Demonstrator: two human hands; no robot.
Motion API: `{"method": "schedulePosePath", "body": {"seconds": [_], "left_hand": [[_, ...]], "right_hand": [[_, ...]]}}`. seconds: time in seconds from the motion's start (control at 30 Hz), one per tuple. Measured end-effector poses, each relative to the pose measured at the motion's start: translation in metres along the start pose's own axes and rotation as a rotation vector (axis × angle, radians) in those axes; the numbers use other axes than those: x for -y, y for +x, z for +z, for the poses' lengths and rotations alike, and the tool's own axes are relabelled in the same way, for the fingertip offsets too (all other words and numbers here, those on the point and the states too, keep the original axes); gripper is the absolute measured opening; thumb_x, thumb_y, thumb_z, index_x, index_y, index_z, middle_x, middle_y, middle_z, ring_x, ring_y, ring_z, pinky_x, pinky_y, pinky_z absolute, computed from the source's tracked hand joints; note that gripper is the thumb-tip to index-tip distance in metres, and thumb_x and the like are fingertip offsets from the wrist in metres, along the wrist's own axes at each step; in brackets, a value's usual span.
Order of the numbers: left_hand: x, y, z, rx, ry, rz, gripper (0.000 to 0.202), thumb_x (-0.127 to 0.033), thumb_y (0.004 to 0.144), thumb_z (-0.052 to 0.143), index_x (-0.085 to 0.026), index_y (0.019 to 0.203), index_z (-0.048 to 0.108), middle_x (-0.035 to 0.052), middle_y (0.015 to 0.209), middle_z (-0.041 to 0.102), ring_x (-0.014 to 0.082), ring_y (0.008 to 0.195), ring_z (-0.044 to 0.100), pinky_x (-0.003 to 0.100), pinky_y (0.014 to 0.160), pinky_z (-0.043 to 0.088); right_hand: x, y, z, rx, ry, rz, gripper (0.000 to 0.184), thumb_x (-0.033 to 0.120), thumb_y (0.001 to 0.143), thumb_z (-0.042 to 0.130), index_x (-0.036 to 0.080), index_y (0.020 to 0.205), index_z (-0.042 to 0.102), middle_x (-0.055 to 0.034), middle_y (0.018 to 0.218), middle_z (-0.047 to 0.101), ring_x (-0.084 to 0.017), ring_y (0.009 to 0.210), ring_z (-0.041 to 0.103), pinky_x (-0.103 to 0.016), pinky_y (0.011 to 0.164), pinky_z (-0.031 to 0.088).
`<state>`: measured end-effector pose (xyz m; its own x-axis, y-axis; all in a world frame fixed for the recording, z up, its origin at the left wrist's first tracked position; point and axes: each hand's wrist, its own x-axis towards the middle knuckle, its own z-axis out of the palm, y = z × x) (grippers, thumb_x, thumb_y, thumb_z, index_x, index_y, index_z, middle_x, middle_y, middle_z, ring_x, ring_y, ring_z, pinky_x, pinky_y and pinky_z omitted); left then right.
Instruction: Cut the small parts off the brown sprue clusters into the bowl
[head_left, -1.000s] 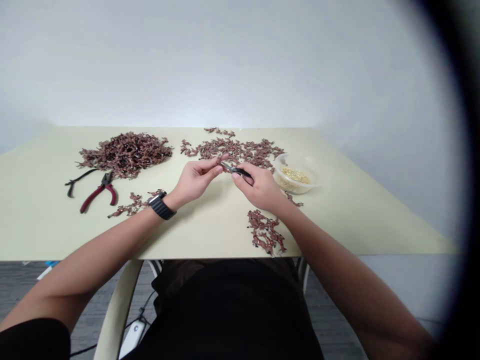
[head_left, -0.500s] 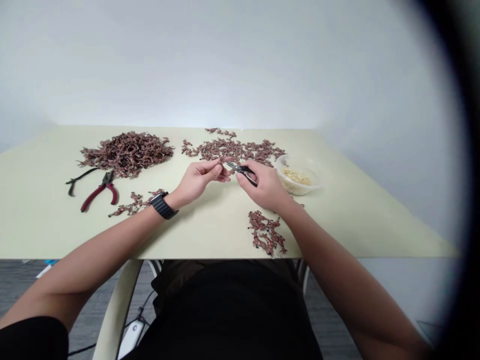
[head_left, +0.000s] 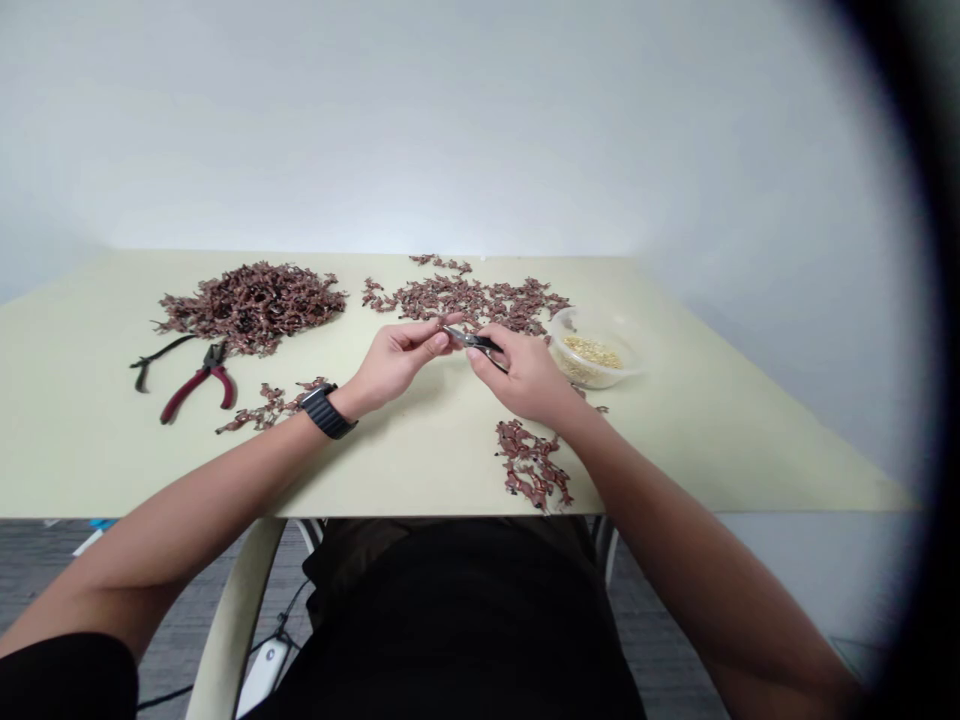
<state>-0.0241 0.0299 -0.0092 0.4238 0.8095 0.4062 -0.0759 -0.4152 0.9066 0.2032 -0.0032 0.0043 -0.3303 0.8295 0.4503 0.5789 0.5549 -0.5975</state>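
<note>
Small pliers (head_left: 472,342) were gripped in the right hand (head_left: 527,375), tips held at the left hand (head_left: 396,358), its grip too small to tell, above a scatter of brown pieces (head_left: 480,297) on a cream table (head_left: 712,450); the pose was barely changed.

The small pliers (head_left: 472,341) at the centre show silver tips and black grips. At ten o'clock from them lies a heap of glossy reddish-brown pieces (head_left: 255,305); at nine o'clock, pliers with dark-red, black-marked handles (head_left: 196,393). At three o'clock, a clear plastic tub (head_left: 592,352) holds pale gold bits. The watch strap (head_left: 328,411) is black and segmented, above a pale cream-green table (head_left: 450,470).
</note>
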Motion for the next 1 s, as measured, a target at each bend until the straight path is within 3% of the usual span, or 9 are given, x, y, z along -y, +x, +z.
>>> {"method": "schedulePosePath", "body": {"seconds": [0.1, 0.17, 0.23, 0.33, 0.43, 0.5, 0.6, 0.73, 1.0], "left_hand": [[0.004, 0.002, -0.005, -0.134, 0.327, 0.237, 0.029, -0.042, 0.097, 0.072, -0.025, 0.118, 0.083, 0.0097, 0.131, 0.076, 0.0261, 0.121, 0.071, 0.045, 0.11, 0.054], [0.006, 0.004, -0.01, -0.151, 0.472, 0.37, 0.028, -0.04, 0.099, 0.07, -0.028, 0.121, 0.082, 0.0085, 0.132, 0.075, 0.0239, 0.118, 0.071, 0.043, 0.105, 0.057], [0.007, 0.005, -0.012, -0.149, 0.516, 0.418, 0.029, -0.04, 0.099, 0.07, -0.028, 0.122, 0.081, 0.0082, 0.131, 0.075, 0.0229, 0.117, 0.071, 0.041, 0.102, 0.058], [0.006, 0.004, -0.01, -0.157, 0.383, 0.277, 0.032, -0.044, 0.098, 0.07, -0.024, 0.122, 0.081, 0.01, 0.126, 0.077, 0.0235, 0.115, 0.072, 0.042, 0.105, 0.056], [0.003, 0.002, -0.006, -0.072, 0.083, 0.072, 0.037, -0.05, 0.098, 0.069, -0.018, 0.111, 0.082, 0.0125, 0.115, 0.079, 0.0218, 0.097, 0.075, 0.04, 0.094, 0.061], [0.001, 0.001, -0.005, -0.004, -0.072, -0.023, 0.038, -0.051, 0.098, 0.069, -0.015, 0.097, 0.082, 0.0138, 0.109, 0.079, 0.0201, 0.087, 0.075, 0.039, 0.088, 0.062], [-0.002, 0.001, -0.005, 0.05, -0.197, -0.116, 0.037, -0.048, 0.099, 0.069, -0.014, 0.089, 0.079, 0.0148, 0.109, 0.078, 0.0193, 0.083, 0.075, 0.038, 0.087, 0.063], [-0.004, 0.001, -0.004, 0.08, -0.252, -0.175, 0.034, -0.047, 0.098, 0.069, -0.014, 0.094, 0.08, 0.0133, 0.101, 0.078, 0.0193, 0.078, 0.073, 0.039, 0.084, 0.063], [-0.003, 0.0, -0.004, 0.099, -0.273, -0.207, 0.034, -0.048, 0.097, 0.07, -0.015, 0.096, 0.08, 0.0127, 0.095, 0.077, 0.0194, 0.075, 0.072, 0.041, 0.083, 0.063]], "right_hand": [[0.009, 0.0, 0.003, 0.154, 0.308, 0.217, 0.038, 0.056, 0.103, 0.048, 0.022, 0.087, 0.056, 0.002, 0.069, 0.043, -0.015, 0.061, 0.038, -0.03, 0.057, 0.03], [0.013, 0.001, 0.003, 0.292, 0.534, 0.37, 0.042, 0.061, 0.103, 0.044, 0.023, 0.086, 0.053, 0.0044, 0.067, 0.032, -0.014, 0.056, 0.025, -0.029, 0.051, 0.021], [0.014, 0.001, 0.002, 0.358, 0.648, 0.447, 0.043, 0.063, 0.102, 0.042, 0.024, 0.089, 0.053, 0.0054, 0.068, 0.027, -0.013, 0.055, 0.018, -0.029, 0.049, 0.016], [0.011, 0.002, 0.001, 0.204, 0.462, 0.32, 0.04, 0.059, 0.102, 0.047, 0.023, 0.088, 0.057, 0.0028, 0.069, 0.039, -0.014, 0.058, 0.031, -0.03, 0.052, 0.025], [0.003, 0.002, 0.0, -0.023, 0.105, 0.108, 0.032, 0.052, 0.1, 0.055, 0.021, 0.095, 0.062, -0.0018, 0.077, 0.056, -0.018, 0.07, 0.048, -0.033, 0.065, 0.035], [-0.001, 0.002, 0.001, -0.094, -0.032, 0.012, 0.029, 0.049, 0.1, 0.056, 0.02, 0.103, 0.063, -0.0043, 0.085, 0.062, -0.02, 0.075, 0.052, -0.034, 0.07, 0.037], [-0.006, 0.002, 0.001, -0.099, -0.107, -0.081, 0.03, 0.046, 0.101, 0.055, 0.019, 0.112, 0.064, -0.0082, 0.096, 0.067, -0.022, 0.08, 0.055, -0.035, 0.074, 0.039], [-0.007, 0.001, 0.001, -0.08, -0.131, -0.123, 0.032, 0.044, 0.101, 0.054, 0.019, 0.119, 0.063, -0.0105, 0.105, 0.069, -0.023, 0.084, 0.057, -0.036, 0.076, 0.041], [-0.004, 0.001, -0.004, -0.039, -0.121, -0.119, 0.029, 0.045, 0.103, 0.052, 0.021, 0.113, 0.064, -0.0092, 0.101, 0.068, -0.023, 0.082, 0.057, -0.035, 0.073, 0.039]]}}
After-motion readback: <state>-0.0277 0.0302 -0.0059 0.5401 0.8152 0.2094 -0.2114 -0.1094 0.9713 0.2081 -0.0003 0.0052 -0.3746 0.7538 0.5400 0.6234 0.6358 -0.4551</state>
